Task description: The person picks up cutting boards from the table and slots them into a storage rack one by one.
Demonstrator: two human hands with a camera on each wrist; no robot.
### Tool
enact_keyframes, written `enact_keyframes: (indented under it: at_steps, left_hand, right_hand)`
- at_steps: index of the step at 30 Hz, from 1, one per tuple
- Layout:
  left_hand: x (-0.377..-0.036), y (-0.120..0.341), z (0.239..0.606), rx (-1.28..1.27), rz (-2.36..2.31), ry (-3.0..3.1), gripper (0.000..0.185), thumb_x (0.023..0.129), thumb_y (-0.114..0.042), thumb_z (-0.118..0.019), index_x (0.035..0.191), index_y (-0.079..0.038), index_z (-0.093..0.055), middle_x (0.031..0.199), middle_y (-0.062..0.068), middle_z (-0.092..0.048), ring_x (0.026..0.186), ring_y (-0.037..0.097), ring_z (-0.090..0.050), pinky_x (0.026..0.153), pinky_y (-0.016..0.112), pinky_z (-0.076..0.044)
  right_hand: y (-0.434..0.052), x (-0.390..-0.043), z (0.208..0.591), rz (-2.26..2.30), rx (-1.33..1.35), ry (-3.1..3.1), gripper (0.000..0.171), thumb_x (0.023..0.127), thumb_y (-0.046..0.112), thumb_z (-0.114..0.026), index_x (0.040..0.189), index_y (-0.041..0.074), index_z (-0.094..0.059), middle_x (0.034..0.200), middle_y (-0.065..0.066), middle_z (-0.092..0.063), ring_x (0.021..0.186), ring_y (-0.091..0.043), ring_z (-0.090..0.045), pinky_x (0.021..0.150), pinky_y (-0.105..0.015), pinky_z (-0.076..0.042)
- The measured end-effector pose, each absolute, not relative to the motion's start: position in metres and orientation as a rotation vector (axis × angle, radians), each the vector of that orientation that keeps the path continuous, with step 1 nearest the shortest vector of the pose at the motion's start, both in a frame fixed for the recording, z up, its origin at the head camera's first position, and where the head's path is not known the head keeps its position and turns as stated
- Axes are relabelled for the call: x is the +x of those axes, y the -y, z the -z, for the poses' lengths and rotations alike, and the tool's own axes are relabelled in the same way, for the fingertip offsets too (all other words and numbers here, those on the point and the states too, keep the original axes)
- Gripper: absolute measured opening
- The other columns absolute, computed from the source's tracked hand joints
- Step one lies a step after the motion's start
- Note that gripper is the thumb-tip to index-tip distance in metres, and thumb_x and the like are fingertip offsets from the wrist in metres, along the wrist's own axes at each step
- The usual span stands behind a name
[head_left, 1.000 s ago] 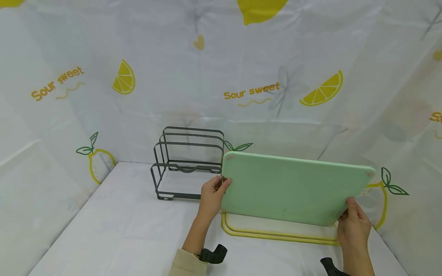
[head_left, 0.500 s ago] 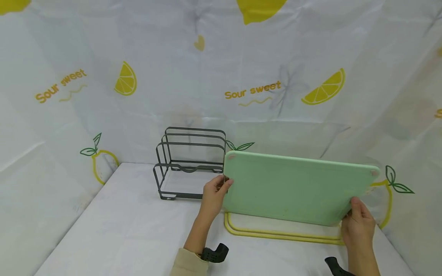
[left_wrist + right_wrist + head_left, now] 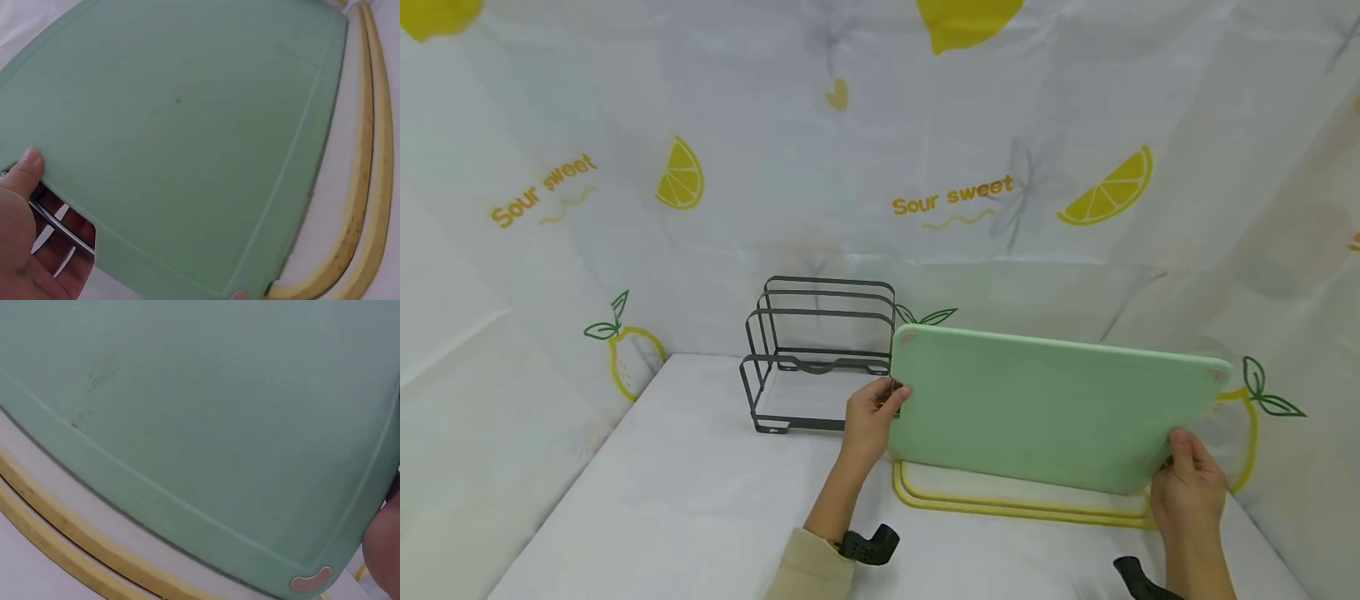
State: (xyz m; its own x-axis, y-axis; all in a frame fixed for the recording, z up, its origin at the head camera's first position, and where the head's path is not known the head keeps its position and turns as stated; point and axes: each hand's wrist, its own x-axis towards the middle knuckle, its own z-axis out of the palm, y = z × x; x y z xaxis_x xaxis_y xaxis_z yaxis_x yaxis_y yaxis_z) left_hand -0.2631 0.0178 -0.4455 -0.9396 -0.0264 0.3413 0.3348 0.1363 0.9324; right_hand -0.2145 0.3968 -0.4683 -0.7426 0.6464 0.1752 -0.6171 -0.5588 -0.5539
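Note:
In the head view a light green cutting board (image 3: 1045, 408) stands tilted on its long side, gripped at both ends. My left hand (image 3: 871, 417) pinches its left end, thumb on the near face and fingers behind. In the left wrist view, the fingers of that hand (image 3: 44, 244) show through a handle opening crossed by a thin metal bar (image 3: 62, 231). At the lower right corner my right hand (image 3: 1189, 487) grips the board with its thumb in front; its other fingers are mostly hidden. Under the board lie two stacked white cutting boards (image 3: 1022, 508) with yellow rims.
A dark metal rack (image 3: 820, 314) with several upright hoops stands left of the green board, close behind my left hand. White cloth covers the table (image 3: 700, 500). A lemon-print sheet (image 3: 820, 192) hangs behind and at both sides.
The whole head view has shifted slightly, so everything sits a little further right. Both hands and the green board keep nearly the same place relative to the rack.

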Motion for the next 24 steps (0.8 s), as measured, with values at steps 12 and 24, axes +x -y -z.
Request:
enact_keyframes:
  at_steps: [12, 24]
  left_hand:
    - [-0.261, 0.0, 0.433, -0.384, 1.826, 2.159, 0.022, 0.097, -0.025, -0.069, 0.093, -0.003, -0.072, 0.083, 0.013, -0.07, 0.072, 0.008, -0.059, 0.065, 0.02, -0.052]
    - [-0.259, 0.028, 0.396, -0.523, 1.764, 2.166, 0.023, 0.1, -0.025, -0.066, 0.1, -0.003, -0.073, 0.093, 0.013, -0.075, 0.081, 0.011, -0.065, 0.078, 0.027, -0.058]
  right_hand:
    - [-0.387, -0.216, 0.453, -2.297, 0.026, 0.708, 0.017, 0.095, -0.009, -0.057, 0.094, -0.016, -0.073, 0.088, -0.013, -0.07, 0.094, -0.015, -0.064, 0.082, -0.02, -0.055]
    - [-0.369, -0.211, 0.421, -2.272, 0.062, 0.676, 0.014, 0.092, -0.015, -0.059, 0.092, -0.016, -0.073, 0.084, -0.015, -0.072, 0.091, -0.017, -0.067, 0.081, -0.019, -0.056]
